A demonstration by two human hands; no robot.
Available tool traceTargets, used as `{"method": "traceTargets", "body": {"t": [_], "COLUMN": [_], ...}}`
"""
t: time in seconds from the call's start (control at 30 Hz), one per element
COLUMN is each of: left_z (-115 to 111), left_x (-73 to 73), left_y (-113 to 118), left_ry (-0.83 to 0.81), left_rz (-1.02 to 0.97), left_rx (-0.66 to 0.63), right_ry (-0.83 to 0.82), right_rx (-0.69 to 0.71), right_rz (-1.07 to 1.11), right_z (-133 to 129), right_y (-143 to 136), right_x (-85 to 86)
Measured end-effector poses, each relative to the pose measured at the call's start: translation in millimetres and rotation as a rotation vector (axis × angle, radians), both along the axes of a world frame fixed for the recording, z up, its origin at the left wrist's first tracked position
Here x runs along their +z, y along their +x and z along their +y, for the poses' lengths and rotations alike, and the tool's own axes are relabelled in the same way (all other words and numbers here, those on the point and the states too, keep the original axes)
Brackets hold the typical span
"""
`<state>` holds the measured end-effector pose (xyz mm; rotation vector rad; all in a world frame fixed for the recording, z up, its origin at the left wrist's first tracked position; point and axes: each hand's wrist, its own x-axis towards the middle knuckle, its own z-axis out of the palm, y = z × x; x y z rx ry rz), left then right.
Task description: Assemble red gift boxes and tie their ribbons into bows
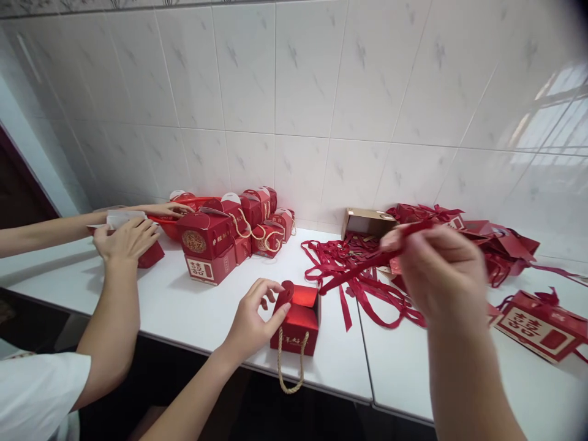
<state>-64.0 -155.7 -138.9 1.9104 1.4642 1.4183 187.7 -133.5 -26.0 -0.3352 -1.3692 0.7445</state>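
Observation:
A small red gift box (301, 337) with a twisted rope handle stands in front of me at the table's edge, its top flaps partly up. My left hand (255, 315) pinches a rounded flap at the box's left side between thumb and fingers. To the right and higher, my right hand (443, 263) is closed on a dark red ribbon (356, 269). The ribbon stretches leftward, its lower end hanging close to the box's right top edge. Behind it, a tangle of red ribbons (376, 306) spills over the white table (340, 361).
Stacked red gift boxes (206, 236) stand left of centre. A co-worker's hand (128, 239) holds another box; their other hand (172, 209) reaches to a red basket (202, 202). An open cardboard box (370, 222) and red ribboned boxes (542, 324) lie right. A tiled wall (303, 92) rises behind.

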Motion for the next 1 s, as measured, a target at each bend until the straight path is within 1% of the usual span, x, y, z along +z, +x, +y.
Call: {"method": "traceTargets", "body": {"t": [0.03,0.07,0.1,0.17,0.23,0.27,0.37,0.47,0.57,0.83,0.9,1.0], "left_z": [0,0,1,1,1,1,-1,-2,-1,-3,-3,1], "left_x": [-3.0,-5.4,-7.1,-8.8,-8.9,-8.6,-7.9,-7.9,-8.7,-10.9,-10.0,-6.5], "left_y": [-2,-3,-5,-5,-5,-4,-2,-1,-1,0,1,-1], "left_ry": [-0.007,-0.02,-0.037,-0.07,-0.109,-0.125,-0.136,-0.127,-0.125,-0.115,-0.131,-0.2], "left_rz": [-0.058,-0.138,-0.227,-0.386,-0.505,-0.552,-0.626,-0.629,-0.617,-0.617,-0.632,-0.656], "left_rx": [0.021,0.035,0.042,0.054,0.059,0.06,0.066,0.073,0.065,0.039,0.022,-0.007], "right_ry": [0.044,0.061,0.048,-0.03,-0.079,-0.062,0.009,0.018,0.014,0.012,0.017,0.032], "right_rx": [-0.037,-0.068,-0.094,-0.122,-0.137,-0.162,-0.208,-0.211,-0.242,-0.305,-0.314,-0.317], "right_rz": [0.074,0.099,0.066,-0.147,-0.457,-0.603,-0.954,-1.155,-1.218,-1.268,-1.283,-1.302], "right_z": [-4,-7,-8,-4,4,9,22,28,30,27,25,23], "right_y": [5,7,4,-10,-33,-45,-76,-90,-94,-102,-104,-106], "right_x": [4.3,6.3,5.8,-2.3,-18.4,-28.0,-56.0,-72.9,-76.7,-69.2,-67.8,-66.0]}}
